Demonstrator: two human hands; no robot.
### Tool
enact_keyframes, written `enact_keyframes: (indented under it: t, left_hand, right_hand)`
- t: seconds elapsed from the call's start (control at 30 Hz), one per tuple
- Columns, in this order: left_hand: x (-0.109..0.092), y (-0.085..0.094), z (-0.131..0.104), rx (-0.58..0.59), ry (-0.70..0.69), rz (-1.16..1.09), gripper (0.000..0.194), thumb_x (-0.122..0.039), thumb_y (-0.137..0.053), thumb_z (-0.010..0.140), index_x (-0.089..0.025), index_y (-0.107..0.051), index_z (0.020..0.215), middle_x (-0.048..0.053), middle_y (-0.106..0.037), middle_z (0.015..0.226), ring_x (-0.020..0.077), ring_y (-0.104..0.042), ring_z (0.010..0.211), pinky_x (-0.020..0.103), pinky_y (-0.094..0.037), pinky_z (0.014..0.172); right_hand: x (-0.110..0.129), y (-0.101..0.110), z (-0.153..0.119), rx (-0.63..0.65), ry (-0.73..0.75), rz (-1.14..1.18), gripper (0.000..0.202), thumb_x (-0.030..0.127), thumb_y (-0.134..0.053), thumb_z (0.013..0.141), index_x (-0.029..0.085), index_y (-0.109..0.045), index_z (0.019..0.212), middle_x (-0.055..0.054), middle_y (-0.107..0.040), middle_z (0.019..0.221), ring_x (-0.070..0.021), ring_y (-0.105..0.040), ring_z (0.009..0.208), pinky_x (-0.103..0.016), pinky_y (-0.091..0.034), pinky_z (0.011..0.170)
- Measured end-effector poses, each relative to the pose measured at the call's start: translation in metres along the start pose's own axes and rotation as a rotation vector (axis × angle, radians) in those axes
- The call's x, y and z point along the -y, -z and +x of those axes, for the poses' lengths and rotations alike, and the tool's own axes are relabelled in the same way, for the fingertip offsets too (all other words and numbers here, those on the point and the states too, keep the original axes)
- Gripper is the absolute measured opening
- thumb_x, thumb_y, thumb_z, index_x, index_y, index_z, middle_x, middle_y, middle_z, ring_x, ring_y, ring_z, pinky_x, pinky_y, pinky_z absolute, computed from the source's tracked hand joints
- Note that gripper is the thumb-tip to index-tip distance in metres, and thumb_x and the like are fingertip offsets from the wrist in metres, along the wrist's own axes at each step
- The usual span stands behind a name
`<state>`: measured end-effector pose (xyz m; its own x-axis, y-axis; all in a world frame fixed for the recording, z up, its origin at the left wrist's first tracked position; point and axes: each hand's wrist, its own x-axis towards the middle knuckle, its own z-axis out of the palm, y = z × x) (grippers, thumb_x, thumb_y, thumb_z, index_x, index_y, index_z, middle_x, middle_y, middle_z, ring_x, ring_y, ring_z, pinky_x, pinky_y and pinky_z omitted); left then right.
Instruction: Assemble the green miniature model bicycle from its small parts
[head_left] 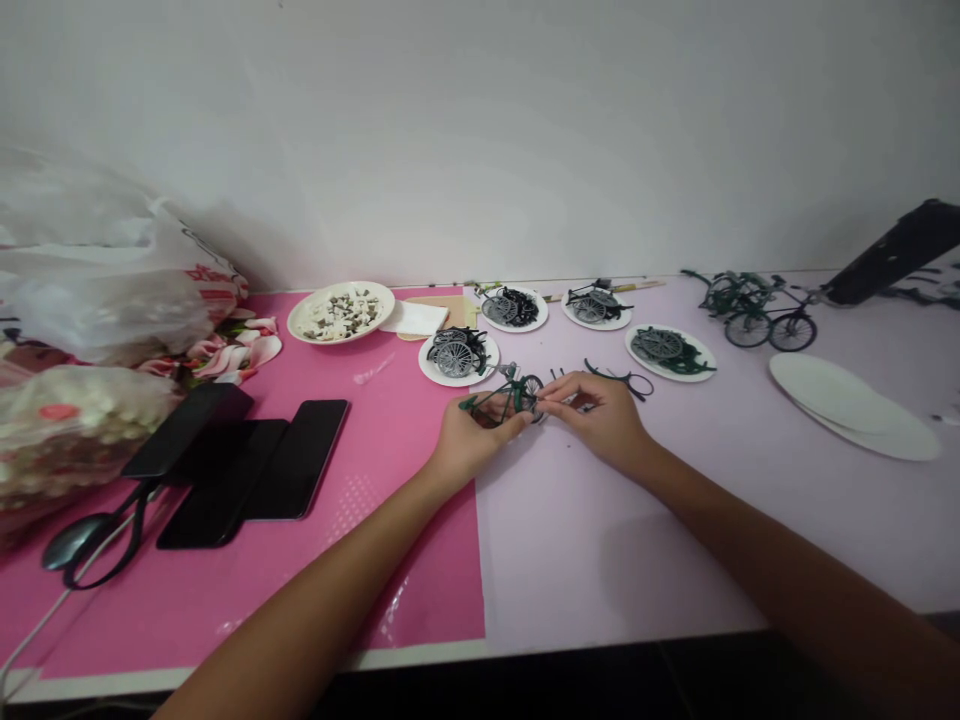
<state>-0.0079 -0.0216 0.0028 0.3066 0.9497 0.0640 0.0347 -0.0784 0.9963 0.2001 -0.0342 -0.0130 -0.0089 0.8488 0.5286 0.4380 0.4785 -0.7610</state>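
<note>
A small green model bicycle (508,393) with one grey spoked wheel showing is between my hands, just above the table. My left hand (480,430) is closed round its frame from the left and below. At the wheel's hub, the fingertips of my right hand (600,412) are pinched together; whatever they hold is too small to make out. Loose dark parts (626,378), one of them ring-shaped, lie just behind my right hand. A white plate (442,377) heaped with grey wheels and black parts stands behind my left hand.
Along the wall stand more plates of parts, a bowl (300,328) of small pieces, and finished model bicycles (772,325). Stacked white plates (900,435) lie at right. Two phones (300,460), a black box (196,425) and plastic bags (97,290) occupy the left.
</note>
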Motion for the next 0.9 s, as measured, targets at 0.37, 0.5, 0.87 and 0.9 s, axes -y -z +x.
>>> enact_keyframes:
  t: [0.37, 0.5, 0.87, 0.9]
  left_hand:
    - [-0.0010, 0.0005, -0.0004, -0.011, 0.007, -0.029, 0.025, -0.037, -0.089, 0.071, -0.014, -0.077, 0.073, 0.004, -0.072, 0.070, 0.0146, -0.058, 0.062, 0.028, -0.045, 0.061]
    - [-0.0013, 0.0002, -0.0005, -0.004, 0.002, -0.029, 0.026, -0.037, -0.088, 0.071, -0.014, -0.078, 0.075, 0.004, -0.073, 0.071, 0.0151, -0.059, 0.063, 0.027, -0.045, 0.060]
    - [0.0048, -0.0005, -0.0001, -0.004, -0.013, -0.024, 0.027, -0.037, -0.088, 0.071, -0.014, -0.074, 0.074, 0.003, -0.069, 0.070, 0.0153, -0.060, 0.065, 0.027, -0.046, 0.062]
    - [0.0055, -0.0005, -0.0002, -0.006, -0.014, -0.016, 0.028, -0.037, -0.089, 0.071, -0.014, -0.073, 0.073, 0.002, -0.068, 0.069, 0.0152, -0.059, 0.065, 0.027, -0.046, 0.062]
  right_hand:
    - [-0.0014, 0.0037, 0.0007, 0.033, 0.062, -0.012, 0.019, 0.037, -0.084, 0.085, 0.024, -0.076, 0.074, -0.007, -0.082, 0.092, -0.0234, -0.078, 0.082, -0.033, -0.060, 0.061]
    - [0.0003, 0.0035, 0.0005, 0.034, 0.050, -0.018, 0.018, 0.036, -0.084, 0.085, 0.024, -0.076, 0.074, -0.007, -0.083, 0.092, -0.0233, -0.078, 0.082, -0.033, -0.060, 0.061]
    - [0.0006, 0.0032, -0.0018, -0.001, 0.134, -0.023, 0.018, 0.034, -0.085, 0.085, 0.023, -0.077, 0.072, -0.008, -0.083, 0.091, -0.0218, -0.077, 0.078, -0.032, -0.058, 0.058]
    - [0.0006, 0.0031, -0.0019, -0.003, 0.132, -0.021, 0.018, 0.035, -0.085, 0.085, 0.024, -0.077, 0.072, -0.008, -0.083, 0.092, -0.0217, -0.077, 0.078, -0.032, -0.058, 0.057]
